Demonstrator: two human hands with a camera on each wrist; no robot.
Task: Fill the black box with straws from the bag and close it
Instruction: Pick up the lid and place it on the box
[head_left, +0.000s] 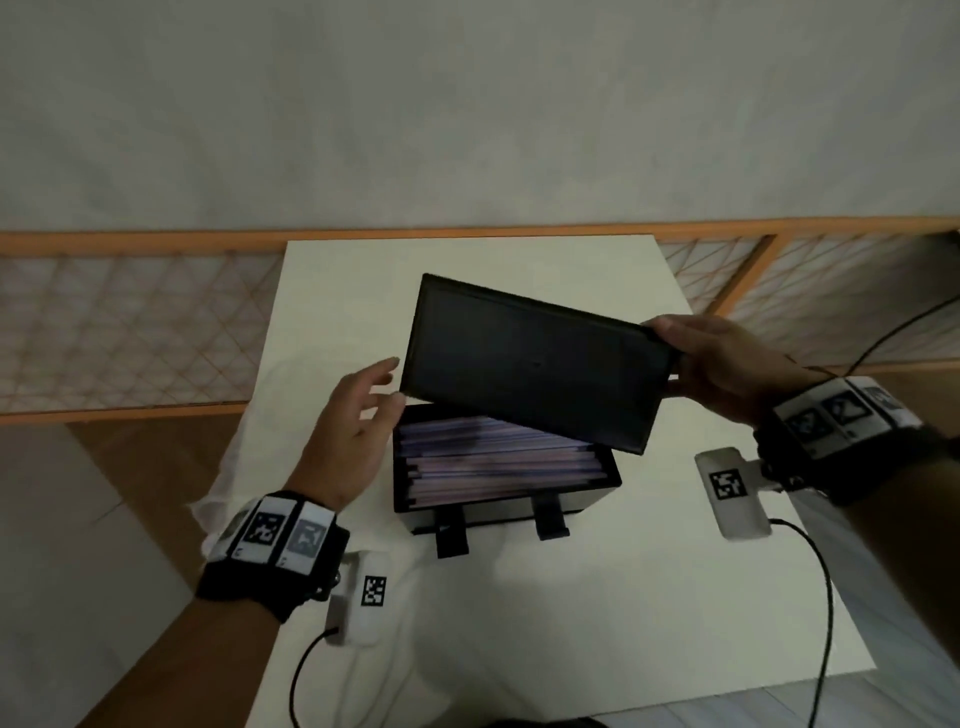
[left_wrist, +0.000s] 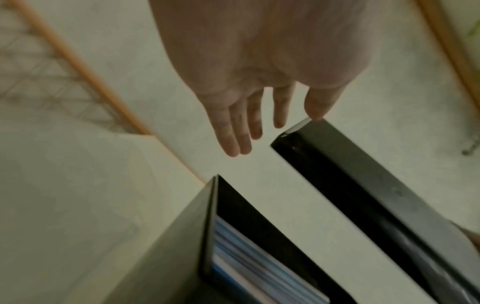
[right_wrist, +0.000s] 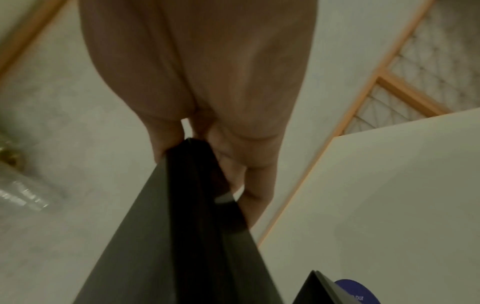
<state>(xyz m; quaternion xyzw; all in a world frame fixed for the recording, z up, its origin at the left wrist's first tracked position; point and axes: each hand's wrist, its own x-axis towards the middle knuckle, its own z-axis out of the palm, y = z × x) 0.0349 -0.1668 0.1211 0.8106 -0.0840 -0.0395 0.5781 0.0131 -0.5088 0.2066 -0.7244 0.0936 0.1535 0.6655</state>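
Observation:
The black box (head_left: 566, 503) stands open in the middle of the white table, packed with wrapped straws (head_left: 488, 460) lying lengthwise; the straws (left_wrist: 249, 265) show blue and white inside the box (left_wrist: 166, 251). My right hand (head_left: 727, 364) grips the right end of the black lid (head_left: 535, 364), tilted in the air above the box, with thumb and fingers clamped on the lid (right_wrist: 197, 216) edge. My left hand (head_left: 358, 415) hovers with straight, spread fingers by the lid's left corner; its thumb tip touches the lid (left_wrist: 363, 174) corner. The bag is not clearly seen.
Two black latches (head_left: 452, 530) hang from the box front. The white table (head_left: 597, 623) ends close behind the box. An orange lattice railing (head_left: 130, 322) runs behind. White tagged sensor units (head_left: 732, 493) and cables trail from both wrists.

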